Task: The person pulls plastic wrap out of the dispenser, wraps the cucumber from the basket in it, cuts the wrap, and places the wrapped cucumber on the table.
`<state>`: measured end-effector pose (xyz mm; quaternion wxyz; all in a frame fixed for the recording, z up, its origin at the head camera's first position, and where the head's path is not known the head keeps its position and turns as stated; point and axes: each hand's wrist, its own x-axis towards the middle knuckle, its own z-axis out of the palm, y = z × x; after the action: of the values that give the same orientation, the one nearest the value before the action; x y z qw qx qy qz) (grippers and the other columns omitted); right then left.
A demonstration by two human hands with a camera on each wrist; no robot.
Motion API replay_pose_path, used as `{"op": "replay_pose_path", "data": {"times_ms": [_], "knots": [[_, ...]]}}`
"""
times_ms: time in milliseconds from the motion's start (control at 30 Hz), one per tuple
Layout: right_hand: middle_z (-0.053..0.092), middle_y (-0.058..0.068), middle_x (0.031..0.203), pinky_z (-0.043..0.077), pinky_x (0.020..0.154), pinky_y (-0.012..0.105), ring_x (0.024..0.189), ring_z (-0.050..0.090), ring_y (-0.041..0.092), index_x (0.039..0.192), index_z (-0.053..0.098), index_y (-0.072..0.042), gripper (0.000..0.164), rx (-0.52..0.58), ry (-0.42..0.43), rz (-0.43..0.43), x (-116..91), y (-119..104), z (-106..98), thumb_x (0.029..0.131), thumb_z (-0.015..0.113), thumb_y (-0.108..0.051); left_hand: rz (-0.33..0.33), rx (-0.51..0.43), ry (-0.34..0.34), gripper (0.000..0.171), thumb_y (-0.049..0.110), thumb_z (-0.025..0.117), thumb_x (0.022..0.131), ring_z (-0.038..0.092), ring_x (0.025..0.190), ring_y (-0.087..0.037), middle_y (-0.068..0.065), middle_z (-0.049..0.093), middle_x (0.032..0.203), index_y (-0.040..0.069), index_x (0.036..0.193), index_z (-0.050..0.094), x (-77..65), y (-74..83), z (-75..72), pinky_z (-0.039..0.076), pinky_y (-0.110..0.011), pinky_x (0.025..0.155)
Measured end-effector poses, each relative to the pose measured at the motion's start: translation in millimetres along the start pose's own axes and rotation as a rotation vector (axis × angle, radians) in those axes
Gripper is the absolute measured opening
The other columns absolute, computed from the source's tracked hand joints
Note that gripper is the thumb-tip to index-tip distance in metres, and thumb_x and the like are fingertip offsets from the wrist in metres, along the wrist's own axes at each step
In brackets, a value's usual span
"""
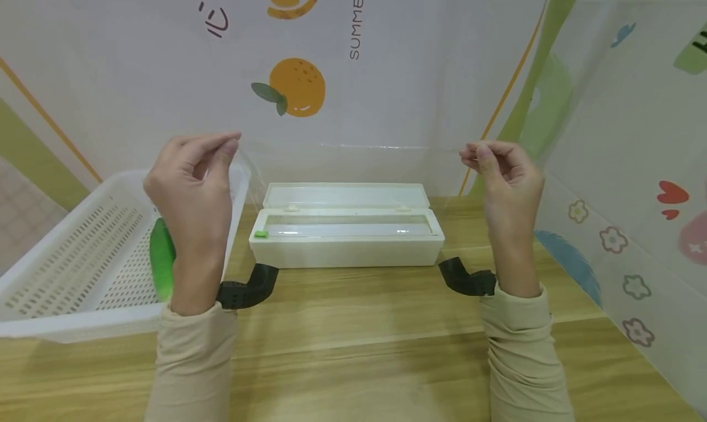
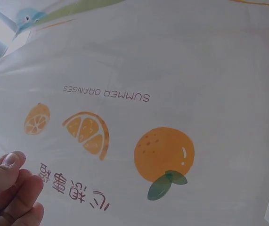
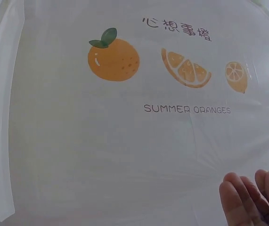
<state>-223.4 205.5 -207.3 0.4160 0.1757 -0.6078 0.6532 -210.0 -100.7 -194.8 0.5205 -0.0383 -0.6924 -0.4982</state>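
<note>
A clear sheet of cling film is stretched between the two raised hands, its top edge catching the light. My left hand pinches one upper corner between thumb and fingers, and my right hand pinches the other. Below and behind the film sits a white cling film dispenser box with its lid raised at the back. A small green slider is at the left end of its front edge. In the wrist views, the left fingers and right fingers appear at the lower corners.
A white perforated basket stands at the left with a green, elongated item inside, partly behind the left forearm. The wooden table extends in front. A curtain printed with oranges hangs behind, with another printed sheet at the right.
</note>
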Motion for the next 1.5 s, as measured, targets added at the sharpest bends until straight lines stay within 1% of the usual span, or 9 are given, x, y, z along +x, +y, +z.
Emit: {"op": "replay_pose_path", "data": {"times_ms": [267,500,767,933,1033,1100,1167,1333,1500], "knots": [[0.068,0.008,0.086,0.054,0.080,0.025,0.082,0.066,0.019,0.091,0.063,0.007,0.016,0.008,0.012,0.003,0,-6,-1,0.087,0.062,-0.008,0.007,-0.023,0.026,0.010,0.011,0.072,0.081,0.056,0.079,0.003,0.019,0.058,0.079,0.007,0.088,0.075,0.5,4.7,-2.4,0.049,-0.012,0.077],[0.067,0.011,0.086,0.054,0.079,0.024,0.082,0.065,0.020,0.090,0.065,0.006,0.010,0.085,0.016,-0.002,1,-11,-2,0.086,0.063,-0.003,0.079,-0.052,0.050,0.014,0.016,0.071,0.081,0.058,0.079,-0.002,0.023,0.058,0.079,0.005,0.088,0.075,0.4,5.0,-4.7,0.051,-0.016,0.077],[0.067,0.011,0.086,0.054,0.080,0.024,0.082,0.065,0.021,0.090,0.064,0.008,0.010,0.108,0.017,-0.024,0,-18,-2,0.085,0.063,-0.001,0.009,-0.084,0.060,0.011,0.014,0.072,0.080,0.057,0.081,-0.005,0.014,0.060,0.081,0.007,0.088,0.075,1.5,10.9,-7.5,0.051,-0.017,0.080],[0.067,0.011,0.086,0.054,0.080,0.023,0.082,0.065,0.021,0.090,0.065,0.007,0.008,0.107,0.017,-0.038,-1,-23,-3,0.086,0.062,0.001,0.006,-0.090,0.063,0.011,0.012,0.073,0.079,0.057,0.082,-0.004,0.015,0.059,0.081,0.006,0.089,0.075,1.3,14.9,-11.0,0.050,-0.016,0.078],[0.067,0.011,0.087,0.054,0.080,0.024,0.082,0.065,0.021,0.090,0.064,0.009,0.009,0.092,0.012,-0.057,-2,-25,-3,0.086,0.061,0.001,0.025,-0.093,0.058,0.012,0.013,0.072,0.080,0.057,0.083,-0.005,0.016,0.060,0.081,0.006,0.089,0.075,0.5,17.0,-13.8,0.050,-0.016,0.078],[0.067,0.011,0.087,0.054,0.080,0.025,0.083,0.066,0.021,0.091,0.064,0.010,0.011,0.082,0.010,-0.073,-2,-27,-3,0.086,0.062,0.000,0.058,-0.082,0.045,0.015,0.015,0.071,0.081,0.058,0.084,-0.007,0.017,0.060,0.083,0.005,0.091,0.075,-0.6,18.2,-16.6,0.051,-0.017,0.078],[0.068,0.011,0.086,0.054,0.080,0.026,0.082,0.066,0.022,0.091,0.064,0.010,0.012,0.064,0.009,-0.095,-3,-29,-3,0.086,0.062,-0.001,0.061,-0.079,0.040,0.015,0.018,0.071,0.081,0.058,0.084,-0.008,0.014,0.062,0.084,0.007,0.092,0.075,-1.8,20.2,-19.0,0.051,-0.018,0.078],[0.068,0.013,0.085,0.055,0.080,0.028,0.080,0.067,0.022,0.089,0.064,0.011,0.013,0.062,0.011,-0.126,-5,-35,-4,0.086,0.062,-0.001,0.023,-0.071,0.041,0.013,0.021,0.072,0.080,0.057,0.084,-0.008,0.002,0.066,0.087,0.013,0.090,0.076,-4.3,27.8,-24.3,0.050,-0.018,0.077],[0.068,0.016,0.087,0.054,0.080,0.028,0.080,0.066,0.023,0.090,0.064,0.012,0.015,0.042,-0.004,-0.138,-7,-42,-6,0.086,0.063,-0.002,0.026,-0.059,0.015,0.014,0.021,0.072,0.080,0.057,0.084,-0.009,0.001,0.066,0.087,0.012,0.090,0.076,-4.3,30.5,-30.9,0.049,-0.019,0.076]]}}
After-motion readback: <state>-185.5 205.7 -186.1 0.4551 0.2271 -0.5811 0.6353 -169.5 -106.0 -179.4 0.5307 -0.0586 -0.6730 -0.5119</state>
